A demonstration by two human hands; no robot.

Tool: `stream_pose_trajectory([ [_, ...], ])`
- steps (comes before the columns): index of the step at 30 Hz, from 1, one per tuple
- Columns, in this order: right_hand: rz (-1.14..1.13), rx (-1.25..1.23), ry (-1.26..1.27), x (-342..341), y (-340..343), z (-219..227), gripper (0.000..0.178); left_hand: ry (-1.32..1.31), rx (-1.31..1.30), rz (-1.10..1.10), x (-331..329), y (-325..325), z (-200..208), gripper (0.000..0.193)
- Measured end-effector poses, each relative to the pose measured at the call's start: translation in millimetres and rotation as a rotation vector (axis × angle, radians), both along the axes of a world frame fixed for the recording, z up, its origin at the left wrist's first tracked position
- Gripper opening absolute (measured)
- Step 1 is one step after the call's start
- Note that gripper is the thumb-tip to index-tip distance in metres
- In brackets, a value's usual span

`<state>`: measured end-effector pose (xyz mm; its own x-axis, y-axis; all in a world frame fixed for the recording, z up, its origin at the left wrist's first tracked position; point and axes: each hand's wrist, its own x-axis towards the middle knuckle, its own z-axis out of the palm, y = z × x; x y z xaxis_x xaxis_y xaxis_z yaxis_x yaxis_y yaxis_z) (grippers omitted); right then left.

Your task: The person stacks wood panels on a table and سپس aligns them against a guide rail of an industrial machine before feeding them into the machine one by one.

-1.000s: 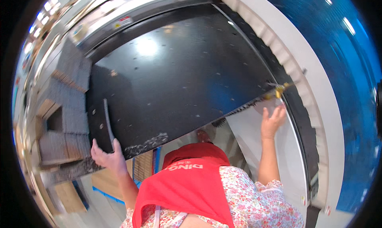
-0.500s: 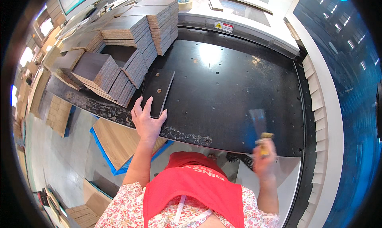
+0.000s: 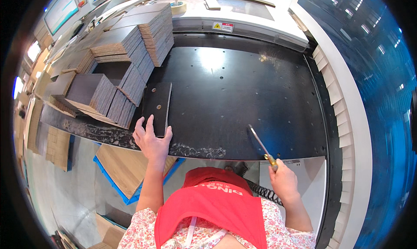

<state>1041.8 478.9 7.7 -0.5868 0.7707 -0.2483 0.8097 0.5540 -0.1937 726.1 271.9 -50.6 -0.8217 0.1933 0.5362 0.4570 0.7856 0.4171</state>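
A small dark rectangular board (image 3: 160, 97) with two round holes lies flat on the black table (image 3: 217, 105). My left hand (image 3: 152, 140) holds it at its near end, the thumb against the right edge and the fingers over the left part. In my right hand (image 3: 283, 179) is a yellow-handled tool (image 3: 257, 138) with a long, thin metal shaft. Its exact kind is unclear. The tool points forward and left above the table's near edge, away from the board. The right fingers are wrapped round the handle.
Stacks of dark boards (image 3: 124, 82) with raw edges stand close on the left. A white machine edge (image 3: 321, 58) borders the table at right. A black coiled hose (image 3: 263, 190) hangs below the table's near edge. Wood panels (image 3: 119, 166) rest on a blue pallet lower left.
The view has shifted, so the scene sits further left. My right hand's tool, blurred before, is now sharp and tilted more to the left. The left hand stays on the board.
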Motion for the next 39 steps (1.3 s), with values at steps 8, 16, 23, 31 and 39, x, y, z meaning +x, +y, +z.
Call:
stream_pose_trajectory([
  [8, -0.536, 0.135, 0.078, 75.7, 49.0, -0.2, 0.03, 0.006, -0.03, -0.027, -1.0, -2.2, -1.4, 0.064],
  [16, -0.01, -0.335, 0.242, 36.7, 0.3, 25.8, 0.034, 0.033, -0.056, -0.062, -4.2, 3.0, -1.8, 0.071],
  [23, -0.482, 0.015, 0.156, 108.7, 66.9, -4.8, 0.029, 0.118, -0.071, -0.053, -8.6, -4.6, -15.1, 0.066],
  [31, -0.403, 0.353, 1.172, 128.4, 184.5, -64.3, 0.023, 0.088, -0.063, -0.047, -10.9, 1.3, -13.2, 0.068],
  [39, -0.579, 0.639, 0.128, 159.5, 158.9, -130.0, 0.04, -0.028, -0.096, -0.011, -2.7, 2.1, 2.5, 0.073],
])
